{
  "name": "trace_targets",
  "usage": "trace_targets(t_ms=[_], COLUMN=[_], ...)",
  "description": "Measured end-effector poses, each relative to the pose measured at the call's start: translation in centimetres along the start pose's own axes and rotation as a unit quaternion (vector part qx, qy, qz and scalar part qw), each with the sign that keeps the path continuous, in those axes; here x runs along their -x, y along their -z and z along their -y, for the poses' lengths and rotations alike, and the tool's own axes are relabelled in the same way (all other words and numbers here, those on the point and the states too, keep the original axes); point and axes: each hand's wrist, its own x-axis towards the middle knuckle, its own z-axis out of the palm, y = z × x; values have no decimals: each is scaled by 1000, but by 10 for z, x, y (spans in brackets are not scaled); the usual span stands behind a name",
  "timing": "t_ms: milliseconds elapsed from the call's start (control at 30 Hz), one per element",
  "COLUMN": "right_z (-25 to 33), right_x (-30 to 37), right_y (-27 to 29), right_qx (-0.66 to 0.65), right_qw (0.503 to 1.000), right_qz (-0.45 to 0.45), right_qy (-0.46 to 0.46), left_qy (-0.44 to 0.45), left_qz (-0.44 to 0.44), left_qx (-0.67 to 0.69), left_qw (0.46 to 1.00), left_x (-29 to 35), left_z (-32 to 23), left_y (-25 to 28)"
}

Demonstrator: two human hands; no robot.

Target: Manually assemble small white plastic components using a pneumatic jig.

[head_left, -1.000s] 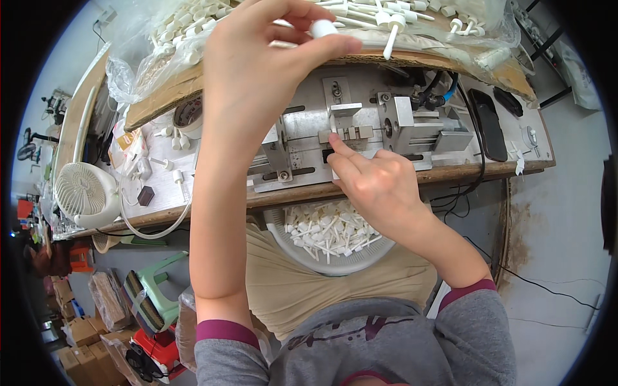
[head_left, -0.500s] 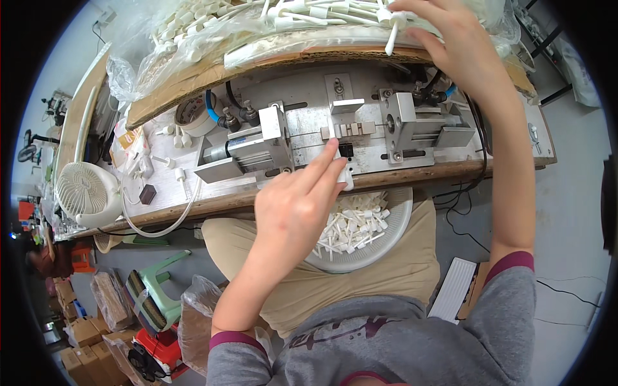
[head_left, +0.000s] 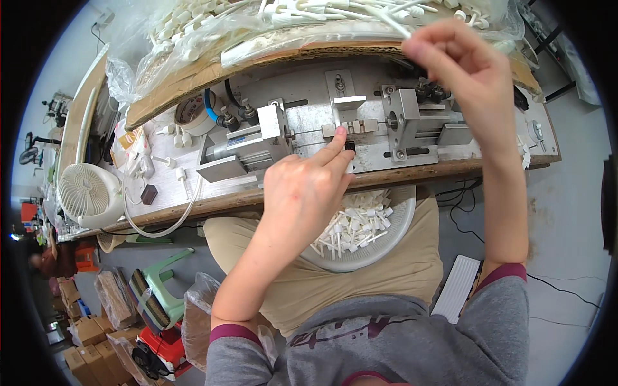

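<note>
At one o'clock, the right hand (head_left: 460,64) hides the low end of the white stick (head_left: 391,22) it pinches. Near the middle, the left hand (head_left: 302,193) covers part of the tub (head_left: 403,228) and whatever lies under its pointing fingertip. The top edge cuts off the white heap (head_left: 309,14) at twelve o'clock, and a dark thing (head_left: 29,152) at nine o'clock is too small to tell.

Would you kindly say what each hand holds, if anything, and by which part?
The right hand appears to pinch a white stem by one end; the left hand is at the metal block, any hold unclear.
</note>
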Motion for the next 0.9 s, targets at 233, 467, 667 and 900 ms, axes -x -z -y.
trace_targets(t_ms=[233, 467, 667, 900], right_z=[20, 0, 2, 12], right_x=[82, 105, 93, 82], right_y=[-36, -78, -84, -81], right_qx=[-22, 209, 306, 312], right_qw=[995, 957, 926, 922], right_qz=[96, 109, 135, 160], right_qy=[4, 169, 175, 161], left_qy=[-91, 95, 125, 58], left_qz=[-222, -12, 10, -80], left_qx=[-4, -27, 42, 96], left_qw=[971, 995, 991, 990], left_x=[-71, -145, -127, -119], left_z=[55, 75, 70, 90], left_y=[57, 73, 77, 54])
